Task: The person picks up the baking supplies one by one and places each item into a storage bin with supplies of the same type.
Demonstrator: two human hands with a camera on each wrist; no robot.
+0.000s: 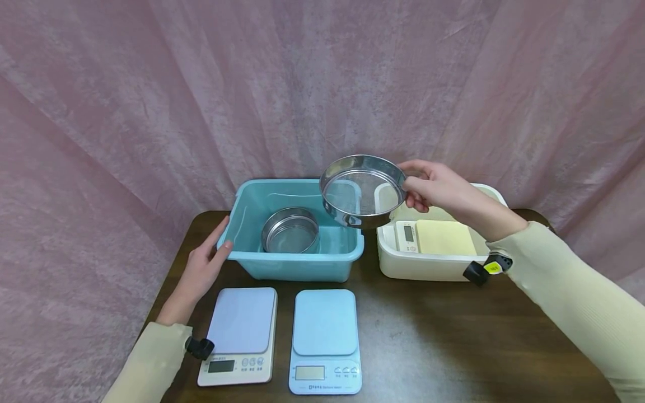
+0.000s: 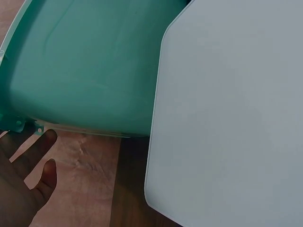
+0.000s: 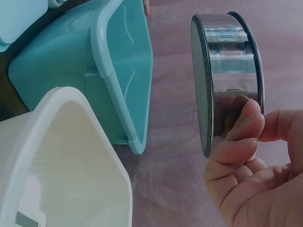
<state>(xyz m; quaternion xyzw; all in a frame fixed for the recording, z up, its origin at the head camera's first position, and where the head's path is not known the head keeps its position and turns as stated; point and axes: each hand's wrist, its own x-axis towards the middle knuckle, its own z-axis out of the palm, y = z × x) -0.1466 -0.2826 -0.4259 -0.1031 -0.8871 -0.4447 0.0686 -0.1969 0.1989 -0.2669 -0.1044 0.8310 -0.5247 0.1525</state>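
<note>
My right hand (image 1: 438, 187) pinches the rim of a round metal sieve (image 1: 363, 193) between thumb and fingers. The sieve is raised above the gap between two bins, its mesh tilted towards me in the head view. Straight fingers of my left hand (image 1: 201, 266) touch the left end of the blue plastic bin (image 1: 297, 257), close to its front corner. Inside that bin sits a second metal sieve (image 1: 290, 232). The left wrist view shows the left fingers (image 2: 35, 151) by the bin's rim. From the right wrist, the held sieve (image 3: 232, 61) appears edge-on.
To the right stands a cream bin (image 1: 428, 268) containing a kitchen scale with a yellow plate (image 1: 445, 238). A lilac-plated scale (image 1: 242, 319) and a light blue scale (image 1: 325, 322) lie in front of the blue bin on the dark wooden table (image 1: 428, 336). A pink curtain (image 1: 322, 84) hangs behind.
</note>
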